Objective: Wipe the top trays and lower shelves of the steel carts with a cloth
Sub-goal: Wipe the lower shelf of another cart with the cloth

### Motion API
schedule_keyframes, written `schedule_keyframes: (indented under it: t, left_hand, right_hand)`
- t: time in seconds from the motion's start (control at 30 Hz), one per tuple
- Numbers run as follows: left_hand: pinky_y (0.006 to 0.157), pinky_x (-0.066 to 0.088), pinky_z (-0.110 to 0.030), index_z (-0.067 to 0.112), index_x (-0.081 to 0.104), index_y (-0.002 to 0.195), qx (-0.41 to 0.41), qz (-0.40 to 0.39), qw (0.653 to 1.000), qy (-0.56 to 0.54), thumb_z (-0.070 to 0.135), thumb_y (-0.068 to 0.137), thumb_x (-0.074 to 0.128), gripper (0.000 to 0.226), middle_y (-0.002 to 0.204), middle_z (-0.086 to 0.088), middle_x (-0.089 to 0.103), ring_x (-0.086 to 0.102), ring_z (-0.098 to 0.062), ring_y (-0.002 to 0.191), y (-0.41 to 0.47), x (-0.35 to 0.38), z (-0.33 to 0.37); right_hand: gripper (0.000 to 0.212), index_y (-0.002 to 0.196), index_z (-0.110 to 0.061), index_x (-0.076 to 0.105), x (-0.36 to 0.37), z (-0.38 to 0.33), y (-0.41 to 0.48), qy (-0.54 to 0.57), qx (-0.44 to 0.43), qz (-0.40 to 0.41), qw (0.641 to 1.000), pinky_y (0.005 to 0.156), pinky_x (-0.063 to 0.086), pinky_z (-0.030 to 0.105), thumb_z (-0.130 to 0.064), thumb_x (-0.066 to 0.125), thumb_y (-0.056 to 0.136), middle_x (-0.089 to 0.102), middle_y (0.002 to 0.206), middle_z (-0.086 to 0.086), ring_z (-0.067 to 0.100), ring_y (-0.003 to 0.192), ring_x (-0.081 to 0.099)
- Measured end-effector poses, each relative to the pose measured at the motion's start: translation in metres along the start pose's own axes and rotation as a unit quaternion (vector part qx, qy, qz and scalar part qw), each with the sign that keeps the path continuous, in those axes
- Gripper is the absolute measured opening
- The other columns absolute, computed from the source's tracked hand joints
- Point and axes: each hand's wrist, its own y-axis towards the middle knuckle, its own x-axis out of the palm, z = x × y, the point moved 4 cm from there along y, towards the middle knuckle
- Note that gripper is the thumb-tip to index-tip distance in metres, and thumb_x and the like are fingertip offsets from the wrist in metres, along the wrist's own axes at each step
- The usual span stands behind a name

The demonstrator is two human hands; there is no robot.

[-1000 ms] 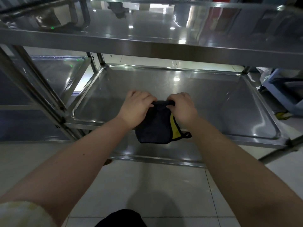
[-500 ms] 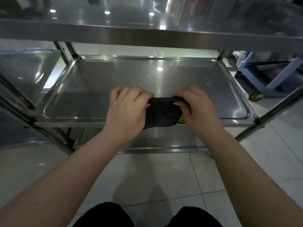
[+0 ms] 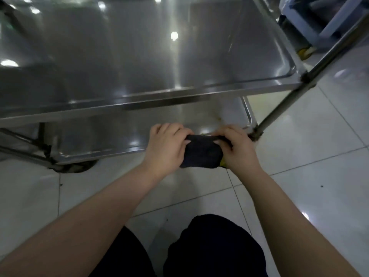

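A folded dark cloth (image 3: 201, 153) with a yellow edge is held between both hands in front of the steel cart. My left hand (image 3: 165, 146) grips its left side and my right hand (image 3: 235, 148) grips its right side. The cloth hangs at the front rim of the bottom shelf (image 3: 119, 140), near that shelf's right corner. Above it, the middle shelf (image 3: 139, 56) fills the upper part of the view, a shallow steel tray with a raised rim.
A slanted steel leg (image 3: 299, 84) of the cart runs down to a foot at the right of my hands. A caster (image 3: 75, 166) sits under the bottom shelf at left. Blue furniture (image 3: 319, 23) stands at the far right. White floor tiles (image 3: 299, 186) lie below.
My view has tilted down and both hands have carried the cloth from the middle shelf's front edge down to the bottom shelf's front rim.
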Motion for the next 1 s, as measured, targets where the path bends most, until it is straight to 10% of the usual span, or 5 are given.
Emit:
schedule_keyframes:
  t: [0.2,0.4,0.53,0.7,1.0]
  left_hand:
    - [0.083,0.044,-0.042,0.020,0.068,0.107,-0.005,-0.068,0.997,-0.042,0.020,0.091,0.060,0.017,0.102,-0.002,0.062,0.058,-0.029,0.097,0.034,0.091,-0.013]
    - [0.087,0.047,-0.042,0.013,0.066,0.120,-0.050,0.026,0.996,-0.070,0.018,0.095,0.055,0.027,0.114,-0.012,0.064,0.059,-0.032,0.103,0.135,0.151,-0.047]
    - [0.110,0.032,-0.043,0.018,0.041,0.146,-0.149,-0.081,0.985,0.036,0.028,0.103,0.040,0.044,0.152,-0.008,0.040,0.039,-0.030,0.136,0.133,0.213,-0.111]
    - [0.118,0.002,-0.054,0.028,0.023,0.154,-0.152,-0.115,0.971,0.146,0.040,0.103,0.030,0.053,0.163,-0.002,0.013,0.005,-0.029,0.150,0.105,0.233,-0.185]
    - [0.113,0.002,-0.064,0.044,0.005,0.153,-0.145,-0.149,0.965,0.160,0.071,0.088,0.003,0.070,0.164,0.006,0.005,0.005,-0.030,0.150,0.098,0.243,-0.230]
  right_hand:
    - [0.020,0.096,-0.006,0.069,0.022,0.090,0.020,0.003,0.071,0.005,0.997,0.080,0.037,0.018,0.006,0.063,0.082,0.059,0.094,-0.001,0.019,0.092,0.056]
    - [0.021,0.110,-0.016,0.064,0.047,0.166,0.135,-0.119,0.064,0.022,0.991,0.088,0.039,0.030,-0.011,0.053,0.093,0.061,0.113,0.009,0.025,0.106,0.053]
    - [0.052,0.150,-0.032,0.029,0.107,0.217,0.144,-0.226,0.164,-0.056,0.959,0.116,0.015,0.050,-0.033,0.044,0.100,0.018,0.160,0.005,0.037,0.147,0.006]
    - [0.061,0.148,-0.051,-0.009,0.175,0.238,0.110,-0.296,0.059,-0.220,0.927,0.116,-0.008,0.058,-0.067,0.015,0.095,-0.014,0.162,-0.012,0.037,0.146,-0.018]
    - [0.064,0.150,-0.051,-0.003,0.096,0.336,0.148,-0.377,0.208,-0.122,0.894,0.116,-0.010,0.058,-0.072,0.010,0.091,-0.006,0.163,-0.011,0.035,0.148,-0.013]
